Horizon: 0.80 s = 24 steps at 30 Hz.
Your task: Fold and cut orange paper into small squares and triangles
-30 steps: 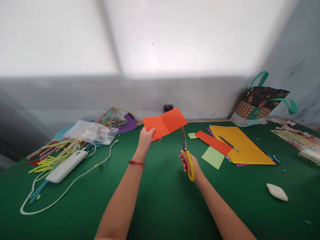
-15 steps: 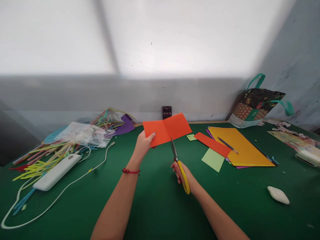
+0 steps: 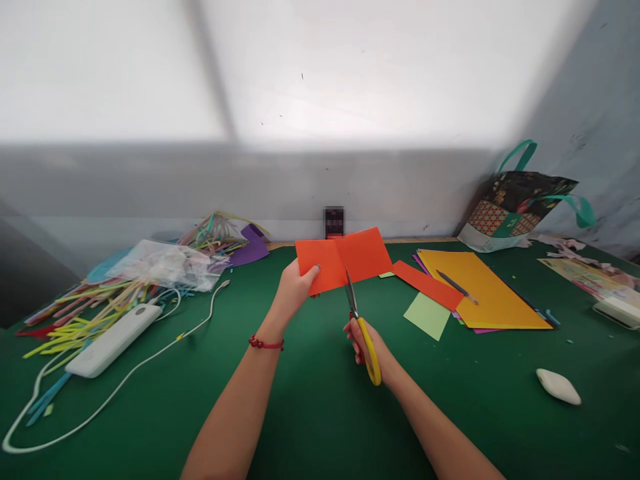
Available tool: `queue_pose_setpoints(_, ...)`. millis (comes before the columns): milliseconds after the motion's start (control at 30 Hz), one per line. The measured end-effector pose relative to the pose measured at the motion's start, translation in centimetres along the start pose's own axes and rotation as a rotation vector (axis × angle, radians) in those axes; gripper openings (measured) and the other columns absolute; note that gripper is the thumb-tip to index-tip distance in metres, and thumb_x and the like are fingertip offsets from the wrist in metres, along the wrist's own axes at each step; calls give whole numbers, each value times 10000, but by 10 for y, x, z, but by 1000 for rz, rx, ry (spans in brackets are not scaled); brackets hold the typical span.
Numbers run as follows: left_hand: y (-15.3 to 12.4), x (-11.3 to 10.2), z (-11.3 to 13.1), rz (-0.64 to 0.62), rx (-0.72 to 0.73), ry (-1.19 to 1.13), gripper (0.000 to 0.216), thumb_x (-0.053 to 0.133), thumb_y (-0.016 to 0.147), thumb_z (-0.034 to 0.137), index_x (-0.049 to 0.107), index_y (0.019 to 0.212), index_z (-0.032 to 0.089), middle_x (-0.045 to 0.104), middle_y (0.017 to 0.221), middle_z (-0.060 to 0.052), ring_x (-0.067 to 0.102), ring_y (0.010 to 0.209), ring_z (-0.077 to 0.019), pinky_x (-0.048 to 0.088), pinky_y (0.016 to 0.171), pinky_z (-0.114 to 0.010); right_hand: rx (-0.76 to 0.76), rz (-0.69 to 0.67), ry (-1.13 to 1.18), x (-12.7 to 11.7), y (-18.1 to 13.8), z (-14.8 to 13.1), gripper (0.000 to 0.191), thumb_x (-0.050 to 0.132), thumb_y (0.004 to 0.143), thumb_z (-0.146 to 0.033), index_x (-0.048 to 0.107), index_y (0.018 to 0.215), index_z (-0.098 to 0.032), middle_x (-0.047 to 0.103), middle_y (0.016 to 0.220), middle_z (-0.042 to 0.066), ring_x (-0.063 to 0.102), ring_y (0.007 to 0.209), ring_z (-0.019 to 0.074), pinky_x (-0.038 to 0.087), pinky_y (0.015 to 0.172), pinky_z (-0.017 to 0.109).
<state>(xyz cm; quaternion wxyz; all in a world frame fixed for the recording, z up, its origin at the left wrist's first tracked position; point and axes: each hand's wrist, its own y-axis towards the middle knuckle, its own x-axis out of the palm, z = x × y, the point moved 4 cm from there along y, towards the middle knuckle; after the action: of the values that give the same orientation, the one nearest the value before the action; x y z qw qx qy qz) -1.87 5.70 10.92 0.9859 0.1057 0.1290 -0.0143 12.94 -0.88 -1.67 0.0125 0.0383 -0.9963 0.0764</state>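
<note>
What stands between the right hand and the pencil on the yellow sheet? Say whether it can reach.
Probably yes: only flat paper lies between the right hand and the pencil, though that hand is gripping scissors.

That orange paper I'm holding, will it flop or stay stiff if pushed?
The orange paper probably holds fairly stiff: pinched at one edge by the left hand, it stands out without drooping. Its middle crease may let it hinge. It looks thin and light, so the scissors could nudge it aside.
</note>
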Motion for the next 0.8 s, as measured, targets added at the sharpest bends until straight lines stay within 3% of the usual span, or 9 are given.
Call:
queue_pose_setpoints(133, -2, -1, 3, 9, 10, 19, 271, 521, 726, 327, 576, 916, 143, 651, 866, -87, 620, 704, -198, 483, 524, -263, 23, 2, 10, 1, 0, 1, 626, 452, 624, -798, 485, 772, -191, 408, 585, -57, 358, 389, 48, 348, 350, 204)
queue_pose_setpoints(433, -2, -1, 2, -4, -33, -19, 240, 524, 722, 310, 554, 886, 138, 641, 834, -82, 566, 543, -140, 436, 404, -222, 71, 10, 36, 1, 0, -2, 654, 442, 578, -823, 468, 757, -194, 395, 547, -77, 340, 364, 46, 344, 345, 208)
queue_pose_setpoints(600, -2, 0, 2, 4, -41, -36, 211, 525, 717, 295, 546, 856, 138, 622, 738, -54, 525, 443, -117, 424, 375, -229, 64, -8, 49, 1, 0, 1, 631, 451, 607, -803, 474, 761, -192, 401, 561, -73, 341, 371, 44, 344, 346, 204)
queue_pose_setpoints(800, -2, 1, 2, 11, -49, -28, 241, 521, 713, 289, 563, 895, 136, 629, 742, -57, 538, 458, -127, 431, 388, -237, 47, -18, 41, 1, 1, 4, 608, 444, 638, -787, 474, 765, -193, 397, 558, -74, 342, 366, 44, 346, 342, 202)
